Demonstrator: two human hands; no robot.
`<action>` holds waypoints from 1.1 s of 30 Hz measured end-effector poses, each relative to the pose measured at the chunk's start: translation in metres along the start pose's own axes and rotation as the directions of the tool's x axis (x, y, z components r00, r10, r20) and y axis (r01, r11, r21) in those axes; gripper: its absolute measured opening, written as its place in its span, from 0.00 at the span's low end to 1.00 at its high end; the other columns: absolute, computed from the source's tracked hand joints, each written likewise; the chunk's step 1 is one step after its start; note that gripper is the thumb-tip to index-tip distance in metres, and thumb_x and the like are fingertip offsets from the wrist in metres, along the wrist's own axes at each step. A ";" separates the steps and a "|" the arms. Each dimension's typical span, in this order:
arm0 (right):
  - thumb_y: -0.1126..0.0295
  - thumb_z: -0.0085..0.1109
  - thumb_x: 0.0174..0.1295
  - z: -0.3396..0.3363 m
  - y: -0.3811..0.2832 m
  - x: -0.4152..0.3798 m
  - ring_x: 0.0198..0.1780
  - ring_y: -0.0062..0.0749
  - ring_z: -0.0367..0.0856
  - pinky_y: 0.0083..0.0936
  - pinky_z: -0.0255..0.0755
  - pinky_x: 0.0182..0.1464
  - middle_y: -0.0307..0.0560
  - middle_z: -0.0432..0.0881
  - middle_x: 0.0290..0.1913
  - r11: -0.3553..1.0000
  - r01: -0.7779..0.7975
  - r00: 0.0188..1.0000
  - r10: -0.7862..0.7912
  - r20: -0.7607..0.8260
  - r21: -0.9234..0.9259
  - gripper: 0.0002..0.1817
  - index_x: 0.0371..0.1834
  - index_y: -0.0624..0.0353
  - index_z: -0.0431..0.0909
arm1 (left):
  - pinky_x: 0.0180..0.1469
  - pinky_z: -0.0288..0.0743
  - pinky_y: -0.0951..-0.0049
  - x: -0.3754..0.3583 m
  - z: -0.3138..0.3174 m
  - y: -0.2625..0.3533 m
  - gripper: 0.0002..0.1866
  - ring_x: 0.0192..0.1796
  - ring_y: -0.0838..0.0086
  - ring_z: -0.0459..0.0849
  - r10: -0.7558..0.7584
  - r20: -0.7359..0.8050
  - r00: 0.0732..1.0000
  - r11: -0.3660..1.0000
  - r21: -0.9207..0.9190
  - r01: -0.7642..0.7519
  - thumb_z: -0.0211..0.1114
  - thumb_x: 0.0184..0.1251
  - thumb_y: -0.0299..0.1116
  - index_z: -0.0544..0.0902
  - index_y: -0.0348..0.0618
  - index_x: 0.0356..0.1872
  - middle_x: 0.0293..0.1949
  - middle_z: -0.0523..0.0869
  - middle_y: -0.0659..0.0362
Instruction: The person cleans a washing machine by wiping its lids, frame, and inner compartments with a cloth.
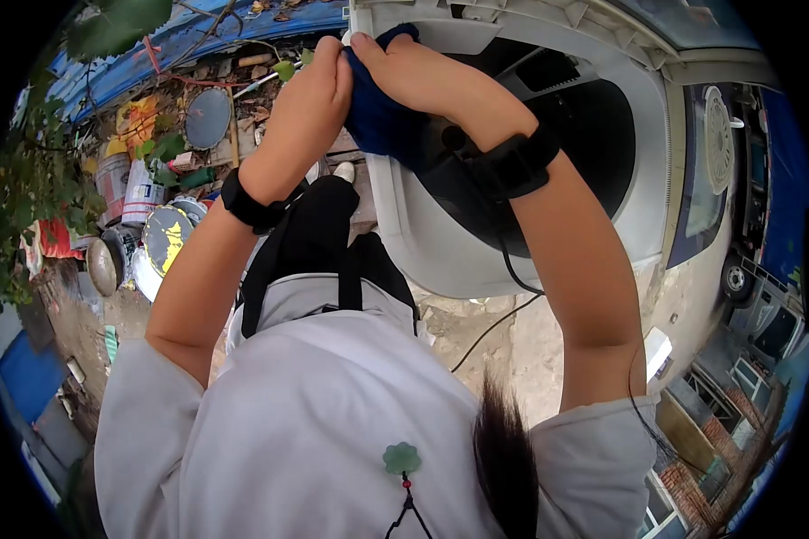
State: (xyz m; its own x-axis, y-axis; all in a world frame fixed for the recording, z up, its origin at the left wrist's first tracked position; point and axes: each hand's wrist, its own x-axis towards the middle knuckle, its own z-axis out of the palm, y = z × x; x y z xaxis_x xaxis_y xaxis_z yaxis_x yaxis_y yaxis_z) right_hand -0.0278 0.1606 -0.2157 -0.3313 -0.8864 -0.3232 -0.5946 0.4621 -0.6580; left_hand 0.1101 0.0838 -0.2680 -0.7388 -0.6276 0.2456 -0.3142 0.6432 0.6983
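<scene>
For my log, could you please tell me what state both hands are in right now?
Left hand: closed, holding bunched dark blue cloth.
Right hand: closed, holding the same cloth.

White bucket [141, 193], grey disc [208, 118], yellow-splashed lid [158, 235], green leaves [117, 25], grey truck [768, 316]

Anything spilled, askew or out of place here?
On the person's left, a white bucket sits in a jumble with a round disc whose yellow blotches could be splashed paint. Nothing odd stands out about the dark blue cloth.

L hand [310, 112] nr R hand [415, 79], arms [584, 260] fwd.
</scene>
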 end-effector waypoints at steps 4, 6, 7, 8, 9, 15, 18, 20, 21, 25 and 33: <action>0.44 0.33 0.75 -0.002 -0.009 -0.047 0.50 0.66 0.82 0.45 0.74 0.58 0.78 0.81 0.46 0.986 -0.108 0.965 0.135 0.226 -0.127 0.40 0.54 0.82 0.72 | 0.34 0.71 0.45 -0.034 -0.011 0.016 0.09 0.32 0.40 0.80 -0.059 0.200 0.978 0.998 0.021 0.056 0.47 0.77 0.34 0.68 0.38 0.46 0.27 0.81 0.39; 0.46 0.35 0.75 0.001 0.001 -0.074 0.50 0.66 0.82 0.45 0.75 0.56 0.79 0.81 0.45 0.965 0.001 0.928 0.096 0.360 -0.262 0.38 0.53 0.81 0.73 | 0.32 0.72 0.46 -0.072 -0.016 0.029 0.08 0.30 0.42 0.81 -0.064 0.303 0.951 0.998 0.007 0.065 0.49 0.76 0.33 0.68 0.39 0.46 0.26 0.81 0.41; 0.48 0.37 0.75 0.007 0.020 -0.085 0.47 0.66 0.83 0.46 0.76 0.53 0.77 0.82 0.43 0.923 0.251 0.883 -0.095 0.459 -0.292 0.36 0.51 0.81 0.74 | 0.32 0.72 0.47 -0.090 -0.014 0.032 0.08 0.30 0.43 0.81 -0.045 0.320 0.946 0.999 0.014 0.043 0.50 0.75 0.32 0.67 0.39 0.46 0.25 0.81 0.41; 0.50 0.39 0.76 0.007 0.017 -0.096 0.44 0.66 0.84 0.47 0.78 0.48 0.77 0.82 0.41 0.916 0.260 0.898 -0.111 0.427 -0.307 0.35 0.49 0.83 0.74 | 0.31 0.72 0.47 -0.102 -0.011 0.033 0.08 0.29 0.43 0.82 -0.031 0.337 0.941 0.999 0.023 0.025 0.51 0.74 0.32 0.67 0.39 0.45 0.25 0.81 0.41; 0.50 0.39 0.76 0.008 0.008 -0.098 0.43 0.66 0.84 0.47 0.78 0.48 0.77 0.81 0.39 0.939 0.171 0.932 -0.056 0.357 -0.298 0.35 0.47 0.83 0.74 | 0.31 0.74 0.48 -0.106 -0.008 0.034 0.08 0.30 0.44 0.82 -0.050 0.325 0.944 0.998 -0.006 0.055 0.52 0.73 0.31 0.67 0.38 0.44 0.24 0.81 0.42; 0.45 0.41 0.73 0.036 0.026 -0.033 0.40 0.63 0.85 0.43 0.79 0.46 0.78 0.82 0.34 0.920 0.221 0.971 -0.238 -0.015 -0.325 0.39 0.43 0.85 0.74 | 0.33 0.73 0.44 -0.063 0.011 0.006 0.08 0.30 0.41 0.81 0.003 0.063 0.998 1.000 0.019 -0.005 0.52 0.70 0.28 0.66 0.38 0.46 0.27 0.82 0.40; 0.59 0.43 0.74 0.026 -0.002 -0.056 0.32 0.60 0.83 0.42 0.79 0.37 0.72 0.80 0.34 0.928 0.093 0.995 -0.072 0.072 -0.360 0.24 0.48 0.76 0.75 | 0.33 0.73 0.44 -0.070 0.013 0.005 0.09 0.30 0.41 0.81 0.037 0.064 0.997 0.999 -0.008 -0.037 0.53 0.70 0.28 0.66 0.38 0.45 0.26 0.82 0.40; 0.57 0.46 0.73 0.024 0.001 -0.098 0.34 0.60 0.85 0.44 0.81 0.38 0.71 0.82 0.29 0.700 0.426 0.904 -0.309 0.294 -0.573 0.26 0.43 0.79 0.77 | 0.33 0.72 0.45 -0.093 0.010 0.015 0.09 0.30 0.42 0.81 0.033 0.171 0.985 0.999 -0.030 -0.029 0.53 0.69 0.28 0.66 0.37 0.45 0.26 0.82 0.41; 0.63 0.48 0.72 0.031 0.014 -0.121 0.30 0.56 0.84 0.42 0.80 0.30 0.68 0.81 0.29 0.500 0.550 0.811 -0.510 0.286 -0.669 0.21 0.40 0.77 0.78 | 0.33 0.72 0.45 -0.112 0.007 0.024 0.09 0.31 0.42 0.81 0.014 0.243 0.970 0.999 -0.040 -0.005 0.53 0.69 0.29 0.66 0.37 0.45 0.26 0.81 0.41; 0.59 0.49 0.71 0.037 -0.011 -0.135 0.31 0.53 0.84 0.39 0.80 0.32 0.67 0.82 0.31 0.790 0.253 0.967 -0.231 0.111 -0.559 0.22 0.36 0.72 0.77 | 0.32 0.74 0.48 -0.124 0.000 0.031 0.09 0.32 0.44 0.82 0.054 0.258 0.965 0.998 -0.023 -0.050 0.53 0.71 0.30 0.66 0.37 0.44 0.27 0.82 0.42; 0.58 0.52 0.70 0.034 0.013 -0.035 0.29 0.52 0.84 0.37 0.80 0.30 0.63 0.81 0.31 0.690 0.284 0.733 -0.604 -0.314 -0.665 0.21 0.54 0.67 0.75 | 0.41 0.74 0.51 -0.038 -0.014 0.007 0.11 0.41 0.42 0.82 0.076 -0.262 0.962 0.996 -0.030 -0.087 0.57 0.71 0.28 0.70 0.39 0.51 0.39 0.83 0.41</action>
State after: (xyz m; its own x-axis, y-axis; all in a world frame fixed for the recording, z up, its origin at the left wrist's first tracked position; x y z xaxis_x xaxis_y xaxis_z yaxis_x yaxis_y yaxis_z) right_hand 0.0007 0.1974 -0.2363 -0.1137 -0.9204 0.3741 -0.9920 0.0846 -0.0933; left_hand 0.1441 0.1059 -0.2635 -0.5783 -0.6697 0.4659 -0.2304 0.6819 0.6943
